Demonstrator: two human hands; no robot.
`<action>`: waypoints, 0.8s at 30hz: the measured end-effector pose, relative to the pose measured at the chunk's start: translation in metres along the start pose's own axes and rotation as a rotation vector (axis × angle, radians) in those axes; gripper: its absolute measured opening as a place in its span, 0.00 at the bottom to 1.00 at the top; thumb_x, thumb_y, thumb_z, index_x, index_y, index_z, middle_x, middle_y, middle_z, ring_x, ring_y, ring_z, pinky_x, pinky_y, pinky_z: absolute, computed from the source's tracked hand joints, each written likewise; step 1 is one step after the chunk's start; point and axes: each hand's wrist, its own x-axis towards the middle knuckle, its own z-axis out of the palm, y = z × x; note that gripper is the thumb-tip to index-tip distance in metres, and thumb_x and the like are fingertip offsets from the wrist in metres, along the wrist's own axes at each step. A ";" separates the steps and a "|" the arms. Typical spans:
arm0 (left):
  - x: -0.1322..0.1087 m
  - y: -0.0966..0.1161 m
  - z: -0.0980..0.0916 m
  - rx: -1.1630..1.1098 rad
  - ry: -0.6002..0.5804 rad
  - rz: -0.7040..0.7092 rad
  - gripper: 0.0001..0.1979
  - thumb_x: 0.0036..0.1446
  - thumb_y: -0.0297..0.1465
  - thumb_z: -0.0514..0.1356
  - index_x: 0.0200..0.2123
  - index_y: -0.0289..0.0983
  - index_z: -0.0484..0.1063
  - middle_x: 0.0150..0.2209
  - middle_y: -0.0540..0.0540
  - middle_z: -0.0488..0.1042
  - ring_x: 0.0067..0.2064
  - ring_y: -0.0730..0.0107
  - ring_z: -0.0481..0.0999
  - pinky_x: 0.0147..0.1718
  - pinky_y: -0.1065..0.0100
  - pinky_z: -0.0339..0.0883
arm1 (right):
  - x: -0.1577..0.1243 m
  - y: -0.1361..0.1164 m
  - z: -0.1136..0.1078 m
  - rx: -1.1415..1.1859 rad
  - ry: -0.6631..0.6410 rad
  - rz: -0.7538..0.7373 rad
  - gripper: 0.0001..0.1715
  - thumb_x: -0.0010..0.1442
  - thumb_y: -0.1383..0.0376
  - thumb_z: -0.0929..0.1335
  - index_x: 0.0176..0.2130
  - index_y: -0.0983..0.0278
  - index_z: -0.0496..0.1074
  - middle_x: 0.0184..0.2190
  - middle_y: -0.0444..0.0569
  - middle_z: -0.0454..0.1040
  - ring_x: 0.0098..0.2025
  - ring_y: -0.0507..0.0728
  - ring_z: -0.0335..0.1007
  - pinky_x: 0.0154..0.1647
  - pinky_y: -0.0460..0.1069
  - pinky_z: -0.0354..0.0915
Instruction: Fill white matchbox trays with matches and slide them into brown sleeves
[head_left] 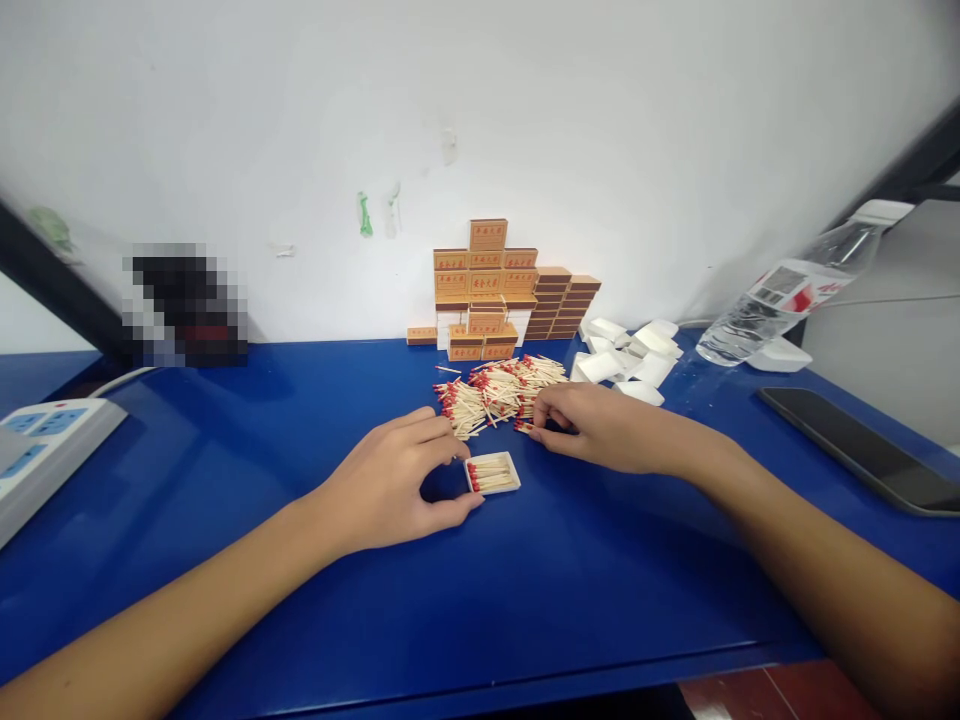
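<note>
A small white matchbox tray (516, 476) lies on the blue table, with several red-headed matches (492, 474) in it. My left hand (397, 478) grips the tray's left end between thumb and fingers. Behind it spreads a heap of loose matches (499, 388), most with red heads. At the heap's right front edge, my right hand (592, 425) has thumb and forefinger pinched on a few matches (524, 428); its curled fingers hide part of them.
Matchboxes (487, 283) stand stacked against the wall behind the heap. Empty white trays (637, 350) lie piled to their right, near a tilted plastic bottle (795, 285). A phone (862, 448) rests at the right, a power strip (56, 450) at the left.
</note>
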 end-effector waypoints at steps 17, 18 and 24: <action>0.000 0.000 -0.001 0.001 0.011 0.008 0.11 0.64 0.39 0.66 0.43 0.36 0.78 0.35 0.45 0.77 0.38 0.62 0.73 0.37 0.61 0.69 | -0.004 0.000 -0.003 0.030 -0.062 0.008 0.16 0.73 0.53 0.63 0.38 0.61 0.70 0.33 0.49 0.74 0.32 0.56 0.64 0.33 0.51 0.56; 0.000 0.000 -0.001 0.000 0.010 0.010 0.11 0.64 0.39 0.66 0.43 0.36 0.78 0.35 0.46 0.77 0.38 0.62 0.73 0.37 0.61 0.69 | -0.005 0.000 -0.003 0.029 -0.067 0.004 0.17 0.73 0.53 0.63 0.37 0.61 0.70 0.33 0.49 0.74 0.32 0.56 0.64 0.33 0.51 0.56; 0.001 0.000 -0.001 -0.002 0.007 0.012 0.12 0.64 0.39 0.67 0.42 0.35 0.78 0.35 0.46 0.76 0.38 0.62 0.72 0.37 0.61 0.69 | -0.007 0.002 -0.005 0.017 -0.062 -0.021 0.19 0.74 0.51 0.62 0.37 0.60 0.68 0.34 0.50 0.75 0.32 0.57 0.66 0.34 0.52 0.56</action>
